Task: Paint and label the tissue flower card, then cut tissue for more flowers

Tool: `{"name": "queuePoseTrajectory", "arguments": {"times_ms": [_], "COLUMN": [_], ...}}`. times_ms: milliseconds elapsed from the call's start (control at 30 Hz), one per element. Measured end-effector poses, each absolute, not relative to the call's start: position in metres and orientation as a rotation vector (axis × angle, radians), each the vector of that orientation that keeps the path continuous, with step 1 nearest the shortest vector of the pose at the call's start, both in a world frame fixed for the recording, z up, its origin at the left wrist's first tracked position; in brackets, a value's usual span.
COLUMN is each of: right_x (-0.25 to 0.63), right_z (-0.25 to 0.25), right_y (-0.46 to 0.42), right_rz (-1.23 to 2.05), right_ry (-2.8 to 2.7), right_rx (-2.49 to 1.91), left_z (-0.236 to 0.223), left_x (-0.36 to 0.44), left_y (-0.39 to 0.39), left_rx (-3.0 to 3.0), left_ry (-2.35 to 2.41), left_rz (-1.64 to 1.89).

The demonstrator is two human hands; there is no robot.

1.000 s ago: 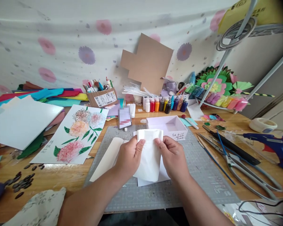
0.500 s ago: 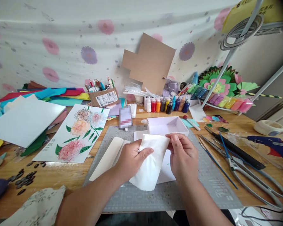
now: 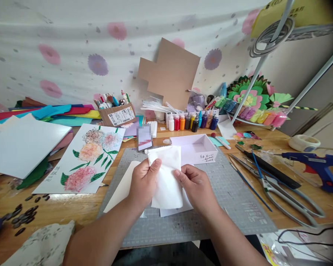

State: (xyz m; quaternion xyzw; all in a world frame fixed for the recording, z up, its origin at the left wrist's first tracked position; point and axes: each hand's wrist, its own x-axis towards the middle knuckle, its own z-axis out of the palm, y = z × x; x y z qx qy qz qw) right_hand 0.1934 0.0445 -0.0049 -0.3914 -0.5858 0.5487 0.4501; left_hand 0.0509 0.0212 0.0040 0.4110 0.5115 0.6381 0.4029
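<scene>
A folded white tissue (image 3: 168,184) hangs between my two hands above the grey cutting mat (image 3: 233,207). My left hand (image 3: 145,181) pinches its upper left side, thumb on the front. At the right edge, my right hand (image 3: 195,184) grips it between thumb and fingers. Under the hands lie a white sheet (image 3: 185,208) and, to the left, a cream folded paper (image 3: 122,188), both partly covered. Behind the tissue stands an open white box (image 3: 202,153) with handwriting on its front.
Large scissors (image 3: 288,203), brushes and a blue glue gun (image 3: 316,162) lie at right. Paint bottles (image 3: 187,122) line the back. A flower painting (image 3: 84,159), coloured sheets (image 3: 44,112) and dark seeds (image 3: 26,214) are at left. A phone (image 3: 144,138) stands behind the mat.
The tissue was tilted with my right hand at its upper corner half a second ago. Now it hangs straighter, slightly further left, and my right hand grips lower on its side.
</scene>
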Motion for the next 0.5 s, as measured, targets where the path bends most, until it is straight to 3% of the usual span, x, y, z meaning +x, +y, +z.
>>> {"name": "queuePoseTrajectory", "arguments": {"times_ms": [500], "right_x": [0.203], "right_z": [-0.011], "right_y": [0.044], "right_rz": [1.497], "right_ry": [-1.395], "right_rx": [-1.040], "left_z": [0.008], "left_x": [0.059], "left_y": [0.032], "left_rx": [0.719], "left_ry": [1.022], "left_rz": [1.604]}}
